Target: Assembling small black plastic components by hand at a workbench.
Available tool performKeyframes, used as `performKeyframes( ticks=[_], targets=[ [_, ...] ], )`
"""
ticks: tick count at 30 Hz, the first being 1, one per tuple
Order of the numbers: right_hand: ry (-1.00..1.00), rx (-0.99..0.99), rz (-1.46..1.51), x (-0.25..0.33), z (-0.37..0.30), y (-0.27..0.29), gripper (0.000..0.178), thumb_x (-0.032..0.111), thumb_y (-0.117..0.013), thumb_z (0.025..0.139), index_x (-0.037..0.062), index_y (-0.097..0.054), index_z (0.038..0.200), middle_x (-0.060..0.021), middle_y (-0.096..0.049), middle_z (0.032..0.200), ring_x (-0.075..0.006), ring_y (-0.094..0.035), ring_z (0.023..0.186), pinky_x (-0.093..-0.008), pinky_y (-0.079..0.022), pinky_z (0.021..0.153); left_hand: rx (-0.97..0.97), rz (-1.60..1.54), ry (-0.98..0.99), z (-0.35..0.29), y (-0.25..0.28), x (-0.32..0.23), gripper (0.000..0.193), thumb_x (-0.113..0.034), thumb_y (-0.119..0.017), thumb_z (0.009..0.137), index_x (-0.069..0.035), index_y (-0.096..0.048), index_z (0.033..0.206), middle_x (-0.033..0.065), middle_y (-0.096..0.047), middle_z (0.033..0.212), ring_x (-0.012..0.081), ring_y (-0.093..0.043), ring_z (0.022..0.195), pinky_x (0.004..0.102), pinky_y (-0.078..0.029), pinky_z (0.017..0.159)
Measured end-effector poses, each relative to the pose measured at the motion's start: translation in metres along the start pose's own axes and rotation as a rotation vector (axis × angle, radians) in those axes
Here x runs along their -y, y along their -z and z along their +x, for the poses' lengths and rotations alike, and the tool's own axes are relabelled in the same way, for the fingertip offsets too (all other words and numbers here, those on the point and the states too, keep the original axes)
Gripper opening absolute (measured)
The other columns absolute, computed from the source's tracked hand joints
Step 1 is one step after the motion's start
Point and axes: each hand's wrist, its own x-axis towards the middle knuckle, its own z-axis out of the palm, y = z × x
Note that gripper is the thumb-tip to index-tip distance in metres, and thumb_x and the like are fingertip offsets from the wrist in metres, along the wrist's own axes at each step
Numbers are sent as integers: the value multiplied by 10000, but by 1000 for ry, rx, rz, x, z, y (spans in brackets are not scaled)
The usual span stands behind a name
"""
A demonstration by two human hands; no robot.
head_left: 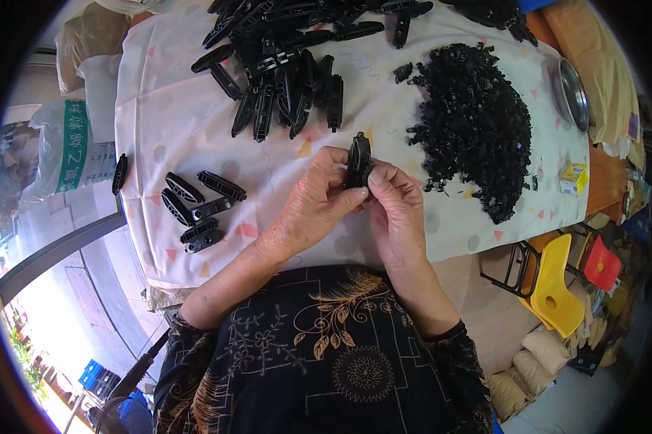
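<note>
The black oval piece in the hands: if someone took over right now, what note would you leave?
Left hand and right hand both grip one black oval plastic piece upright over the tablecloth.
Done, it seems: five oval pieces lie in a group at the left.
Left, it seems: a big pile of oval pieces at the top and a heap of small black clips at the right.

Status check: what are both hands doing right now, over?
Left hand and right hand both gripping one black plastic part above the table. Nothing in the way.
</note>
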Motion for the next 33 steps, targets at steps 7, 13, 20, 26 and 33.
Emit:
performKeyframes(
  ticks=[7, 13, 20, 26, 33],
  targets=[
    [-22, -10, 7, 1, 3, -5, 76, 100, -634, 887, 42, -611, 842, -25, -584, 1032, -94, -547, 848, -255, -444, 735, -12, -114, -13, -1, -1, 3, 339, 30, -576, 881, 5, -364, 1144, 105, -595, 941, 122, -600, 894, 271, -511, 781],
    [20, 54, -111, 2, 2, -4, 102, 64, -609, 891, 32, -590, 986, -37, -592, 1063, -92, -542, 965, -229, -423, 865, -43, 23, -112, -1, -2, 8, 352, 48, -578, 865, 14, -359, 1139, 130, -609, 987, 149, -608, 954, 295, -510, 832],
    [-93, 255, -344, 7, 12, -3, 330, 53, -605, 896, -7, -505, 1204, -41, -616, 1031, -83, -574, 868, -215, -476, 755, -71, 1, -91, -11, -2, 4, 614, 64, -565, 839, -33, -260, 1363, 144, -612, 1077, 208, -629, 985, 311, -508, 845],
    [-125, 217, -218, 4, 9, -2, 300, 2, -606, 876, -18, -526, 1164, -42, -632, 1001, -77, -586, 835, -195, -478, 684, 37, 55, -26, -9, 5, -3, 762, 90, -553, 833, -88, -155, 1457, 112, -551, 1053, 158, -591, 928, 276, -501, 794],
    [-94, 247, -508, 14, -7, 6, 335, -3, -594, 873, -25, -479, 1187, -48, -599, 1021, -94, -576, 894, -226, -478, 784, 135, -77, 15, -16, 0, 1, 736, 101, -534, 852, -96, -160, 1455, 106, -528, 1094, 168, -572, 981, 280, -487, 812]
  ],
)
